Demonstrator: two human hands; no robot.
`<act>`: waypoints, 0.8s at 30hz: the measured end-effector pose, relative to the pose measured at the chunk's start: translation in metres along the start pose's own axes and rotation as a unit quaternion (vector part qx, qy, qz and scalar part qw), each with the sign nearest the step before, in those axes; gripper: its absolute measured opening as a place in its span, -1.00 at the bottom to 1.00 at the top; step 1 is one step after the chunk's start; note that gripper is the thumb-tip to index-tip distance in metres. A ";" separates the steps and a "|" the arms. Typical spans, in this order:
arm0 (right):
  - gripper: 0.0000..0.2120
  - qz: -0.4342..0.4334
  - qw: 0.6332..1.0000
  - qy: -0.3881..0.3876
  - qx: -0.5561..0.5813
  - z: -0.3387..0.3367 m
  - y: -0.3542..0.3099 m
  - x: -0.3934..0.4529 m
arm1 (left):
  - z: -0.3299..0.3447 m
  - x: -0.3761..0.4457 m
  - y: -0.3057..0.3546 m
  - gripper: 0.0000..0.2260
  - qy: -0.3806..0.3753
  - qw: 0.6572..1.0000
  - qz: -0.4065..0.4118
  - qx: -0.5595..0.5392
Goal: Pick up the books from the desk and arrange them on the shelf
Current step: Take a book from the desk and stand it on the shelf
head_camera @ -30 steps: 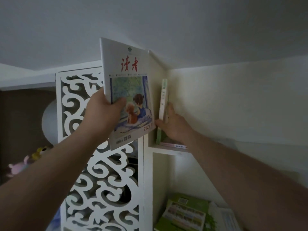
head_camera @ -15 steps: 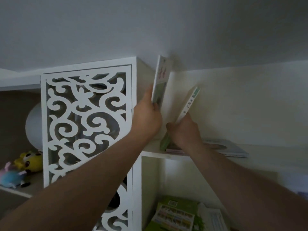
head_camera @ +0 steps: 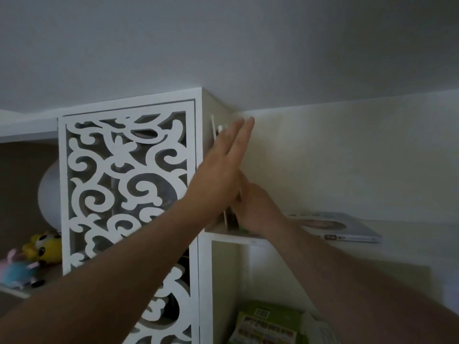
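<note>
- Books stand upright at the shelf's left end, against the side panel.
- Left hand: fingers straight and together, pressing them flat.
- Right hand: steadies the bases; grip hidden.
- One book lies flat, apparently awaiting standing.

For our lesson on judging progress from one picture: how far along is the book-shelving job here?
Done: thin upright books stand at the shelf's left end. In hand: the left hand presses flat against them while the right hand braces their base. Left: a book lying flat on the shelf; the desk is out of view, so remaining books cannot be counted.
</note>
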State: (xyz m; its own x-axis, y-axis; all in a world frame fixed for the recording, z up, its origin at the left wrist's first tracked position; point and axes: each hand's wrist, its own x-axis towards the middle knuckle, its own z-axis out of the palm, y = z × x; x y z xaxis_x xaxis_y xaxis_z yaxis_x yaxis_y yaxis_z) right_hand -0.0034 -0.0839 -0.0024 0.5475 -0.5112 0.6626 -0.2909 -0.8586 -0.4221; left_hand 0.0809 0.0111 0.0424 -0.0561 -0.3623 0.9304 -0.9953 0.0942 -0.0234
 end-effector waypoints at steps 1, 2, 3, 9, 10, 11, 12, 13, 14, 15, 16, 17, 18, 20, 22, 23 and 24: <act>-0.42 -0.001 1.000 -0.011 -0.015 0.005 0.000 0.003 | -0.008 0.003 -0.007 -0.10 -0.005 0.997 0.049 0.060; -0.38 0.003 1.000 -0.021 -0.018 0.010 -0.002 0.006 | -0.013 0.005 -0.018 -0.14 -0.025 0.991 0.059 0.115; -0.38 0.009 1.000 -0.029 -0.005 0.013 -0.004 0.008 | -0.016 0.006 -0.030 -0.17 -0.048 0.984 0.049 0.163; -0.29 0.060 0.990 -0.121 0.033 -0.005 -0.004 0.007 | -0.015 -0.002 -0.055 -0.18 -0.121 0.942 -0.017 0.314; -0.36 0.055 0.990 -0.130 0.005 -0.017 -0.001 0.003 | -0.014 -0.002 -0.050 -0.19 -0.116 0.936 -0.021 0.333; -0.49 0.054 0.991 -0.118 -0.031 -0.033 0.002 -0.002 | -0.012 -0.002 -0.041 -0.20 -0.108 0.934 -0.017 0.339; -0.62 0.061 0.992 -0.086 -0.069 -0.054 0.009 -0.009 | -0.008 -0.003 -0.030 -0.23 -0.094 0.941 0.001 0.325; -0.68 0.077 0.990 -0.046 -0.107 -0.078 0.019 -0.016 | -0.003 -0.004 -0.016 -0.29 -0.077 0.955 0.040 0.285; -0.69 0.104 0.985 -0.016 -0.137 -0.102 0.032 -0.023 | 0.004 -0.005 0.000 -0.38 -0.075 0.969 0.090 0.215; -0.65 0.144 0.975 -0.005 -0.167 -0.126 0.046 -0.033 | 0.012 -0.005 0.019 -0.49 -0.100 0.979 0.126 0.122; -0.58 0.193 0.961 -0.018 -0.196 -0.145 0.062 -0.043 | 0.022 -0.005 0.038 -0.58 -0.154 0.978 0.135 0.038; -0.49 0.238 0.944 -0.048 -0.222 -0.159 0.074 -0.056 | 0.033 -0.004 0.055 -0.61 -0.219 0.967 0.129 -0.008; -0.39 0.269 0.928 -0.083 -0.243 -0.166 0.085 -0.068 | 0.045 -0.002 0.071 -0.56 -0.284 0.951 0.118 -0.016; -0.27 0.281 0.921 -0.116 -0.244 -0.169 0.092 -0.090 | 0.065 0.002 0.089 -0.39 -0.405 0.909 0.096 0.001; -0.25 0.261 0.948 -0.065 -0.170 -0.164 0.093 -0.102 | 0.072 0.007 0.089 -0.32 -0.492 0.868 0.064 -0.018; -0.27 0.262 0.956 -0.035 -0.123 -0.161 0.091 -0.105 | 0.074 0.009 0.084 -0.32 -0.516 0.854 0.051 -0.030; -0.30 0.278 0.958 -0.010 -0.060 -0.160 0.088 -0.103 | 0.076 0.009 0.078 -0.32 -0.528 0.847 0.046 -0.042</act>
State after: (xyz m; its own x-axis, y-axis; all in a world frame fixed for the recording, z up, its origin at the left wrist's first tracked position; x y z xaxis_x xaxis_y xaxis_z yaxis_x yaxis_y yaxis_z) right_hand -0.2109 -0.1123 -0.0089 0.2953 -0.8918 0.3429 -0.6304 -0.4515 -0.6314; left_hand -0.0030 -0.0555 0.0215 -0.2177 -0.9728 0.0791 -0.9760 0.2175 -0.0105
